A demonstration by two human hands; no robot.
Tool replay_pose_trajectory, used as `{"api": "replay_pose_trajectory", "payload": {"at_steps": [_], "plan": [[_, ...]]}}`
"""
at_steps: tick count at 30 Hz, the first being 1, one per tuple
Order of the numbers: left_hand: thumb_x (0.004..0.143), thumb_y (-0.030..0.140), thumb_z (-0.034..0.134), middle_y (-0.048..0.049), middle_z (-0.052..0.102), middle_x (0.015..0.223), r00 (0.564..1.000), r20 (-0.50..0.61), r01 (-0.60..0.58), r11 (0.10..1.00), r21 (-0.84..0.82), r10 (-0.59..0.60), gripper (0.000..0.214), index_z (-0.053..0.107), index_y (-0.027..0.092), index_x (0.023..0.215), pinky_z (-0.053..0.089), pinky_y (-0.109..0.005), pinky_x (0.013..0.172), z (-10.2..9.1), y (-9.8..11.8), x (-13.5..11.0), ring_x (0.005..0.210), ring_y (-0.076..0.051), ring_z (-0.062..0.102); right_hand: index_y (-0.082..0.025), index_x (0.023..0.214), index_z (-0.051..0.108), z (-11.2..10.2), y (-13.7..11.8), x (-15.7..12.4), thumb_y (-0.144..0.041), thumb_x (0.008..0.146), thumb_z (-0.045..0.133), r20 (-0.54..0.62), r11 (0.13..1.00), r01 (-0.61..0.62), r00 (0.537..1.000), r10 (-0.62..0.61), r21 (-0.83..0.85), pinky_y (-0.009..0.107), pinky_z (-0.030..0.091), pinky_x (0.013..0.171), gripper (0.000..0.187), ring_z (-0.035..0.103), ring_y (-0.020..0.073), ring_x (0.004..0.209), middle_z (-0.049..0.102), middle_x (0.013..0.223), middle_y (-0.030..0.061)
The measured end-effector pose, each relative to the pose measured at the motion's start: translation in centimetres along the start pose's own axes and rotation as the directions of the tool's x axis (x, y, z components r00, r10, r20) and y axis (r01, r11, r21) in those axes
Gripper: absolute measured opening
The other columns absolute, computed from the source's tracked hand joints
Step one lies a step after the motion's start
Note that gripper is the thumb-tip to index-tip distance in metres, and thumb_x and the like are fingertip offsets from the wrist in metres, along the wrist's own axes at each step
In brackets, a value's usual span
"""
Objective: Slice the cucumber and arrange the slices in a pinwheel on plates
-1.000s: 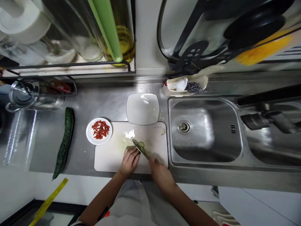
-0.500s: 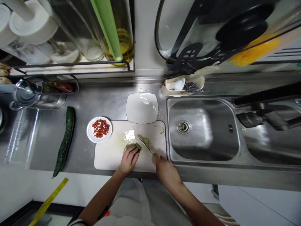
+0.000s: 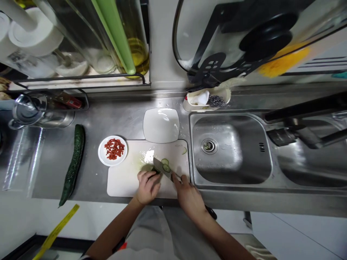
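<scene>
On cutting board (image 3: 121, 184) | left hand (image 3: 146, 186) holding down cucumber piece (image 3: 155, 169) | right hand (image 3: 189, 195) grasping knife (image 3: 159, 165), slices (image 3: 166, 168) to its right | advise: curl left hand back, cut evenly.

The right hand (image 3: 189, 198) grips a steel-bladed knife (image 3: 160, 167) beside round green slices (image 3: 165, 161); the left hand (image 3: 148, 187) holds a dark-green cucumber piece (image 3: 155, 169) on a white rectangular board (image 3: 121, 182).
</scene>
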State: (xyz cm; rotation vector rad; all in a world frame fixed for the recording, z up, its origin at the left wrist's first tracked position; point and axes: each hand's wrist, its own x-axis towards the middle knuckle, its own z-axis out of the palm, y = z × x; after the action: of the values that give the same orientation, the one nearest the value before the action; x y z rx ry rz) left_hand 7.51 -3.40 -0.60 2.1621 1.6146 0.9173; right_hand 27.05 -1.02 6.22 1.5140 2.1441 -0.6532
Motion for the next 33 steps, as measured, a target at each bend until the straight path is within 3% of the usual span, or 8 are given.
{"api": "replay_pose_trajectory", "payload": {"at_steps": [2,5,9,12,16,21,26,33], "plan": [[0.085,0.030,0.054,-0.0065,0.064,0.096,0.990,0.117,-0.080,0.997,0.008,0.078,0.023,0.064,0.023,0.105,0.038,-0.045,0.091,-0.3,1.2,1.6,0.098,-0.023,0.052,-0.023,0.141,0.034,-0.1,0.0,0.1,-0.009,0.088,0.036,-0.024,1.000,-0.001,1.000,0.000,-0.009,0.026,0.048,0.064,0.055,0.063,0.0164,0.075,0.055,0.108,0.0129],[0.086,0.030,0.054,-0.0061,0.065,0.089,0.972,0.232,-0.048,0.998,0.048,0.036,0.018,0.066,0.021,0.095,0.035,-0.045,0.090,0.0,2.6,4.4,0.095,-0.024,0.051,-0.023,0.140,0.034,-0.3,0.0,0.3,-0.010,0.089,0.036,-0.064,1.000,0.004,0.998,-0.005,-0.021,0.028,0.049,0.066,0.053,0.062,0.0169,0.076,0.055,0.104,0.0117],[0.087,0.029,0.052,-0.0061,0.066,0.087,0.961,0.276,-0.010,0.996,0.086,-0.014,0.016,0.065,0.021,0.089,0.030,-0.050,0.096,0.9,2.9,7.0,0.097,-0.025,0.051,-0.022,0.137,0.039,-0.5,-0.1,0.1,-0.011,0.089,0.036,-0.081,0.999,0.019,0.996,-0.022,-0.044,0.030,0.050,0.067,0.049,0.062,0.0175,0.076,0.055,0.102,0.0115],[0.087,0.029,0.053,-0.0061,0.066,0.091,0.956,0.291,0.014,0.997,0.082,-0.037,0.016,0.064,0.022,0.094,0.029,-0.053,0.097,0.8,2.5,7.4,0.101,-0.027,0.050,-0.022,0.137,0.039,-0.5,-0.1,-0.3,-0.009,0.088,0.037,-0.069,0.999,0.027,0.997,-0.030,-0.046,0.030,0.050,0.067,0.051,0.062,0.0179,0.077,0.056,0.103,0.0115],[0.088,0.022,0.050,-0.0076,0.064,0.104,0.977,0.191,0.089,0.996,0.027,-0.093,0.024,0.060,0.021,0.110,0.036,-0.049,0.094,-0.4,1.6,6.0,0.103,-0.025,0.051,-0.023,0.138,0.039,-0.4,0.2,-1.3,-0.006,0.085,0.039,0.021,0.999,0.003,1.000,-0.004,0.045,0.026,0.048,0.063,0.057,0.063,0.0163,0.073,0.056,0.109,0.0117],[0.087,0.016,0.052,-0.0100,0.060,0.104,0.979,-0.004,0.204,0.976,-0.080,-0.205,0.026,0.055,0.017,0.112,0.048,-0.039,0.088,-1.3,0.4,2.2,0.102,-0.021,0.054,-0.024,0.139,0.040,-0.2,0.4,-2.0,-0.007,0.087,0.034,0.137,0.974,-0.056,0.990,0.027,0.218,0.024,0.045,0.062,0.055,0.065,0.0166,0.075,0.059,0.108,0.0101],[0.083,0.017,0.060,-0.0110,0.060,0.110,0.995,0.044,0.096,0.988,-0.122,-0.091,0.033,0.054,0.017,0.116,0.049,-0.043,0.094,0.0,-0.7,-0.5,0.109,-0.022,0.055,-0.023,0.139,0.041,-0.2,0.1,-2.1,-0.009,0.090,0.030,0.161,0.964,-0.085,0.986,0.045,0.250,0.024,0.044,0.061,0.052,0.066,0.0182,0.078,0.062,0.106,0.0102],[0.085,0.016,0.057,-0.0101,0.062,0.106,0.998,-0.020,0.062,0.991,-0.121,-0.065,0.027,0.057,0.018,0.113,0.051,-0.045,0.093,1.7,-1.7,-1.4,0.107,-0.022,0.058,-0.022,0.138,0.041,-0.1,-0.5,-2.8,-0.007,0.088,0.033,0.182,0.982,-0.034,0.983,-0.001,0.185,0.023,0.045,0.060,0.053,0.066,0.0183,0.077,0.063,0.103,0.0108]]}}
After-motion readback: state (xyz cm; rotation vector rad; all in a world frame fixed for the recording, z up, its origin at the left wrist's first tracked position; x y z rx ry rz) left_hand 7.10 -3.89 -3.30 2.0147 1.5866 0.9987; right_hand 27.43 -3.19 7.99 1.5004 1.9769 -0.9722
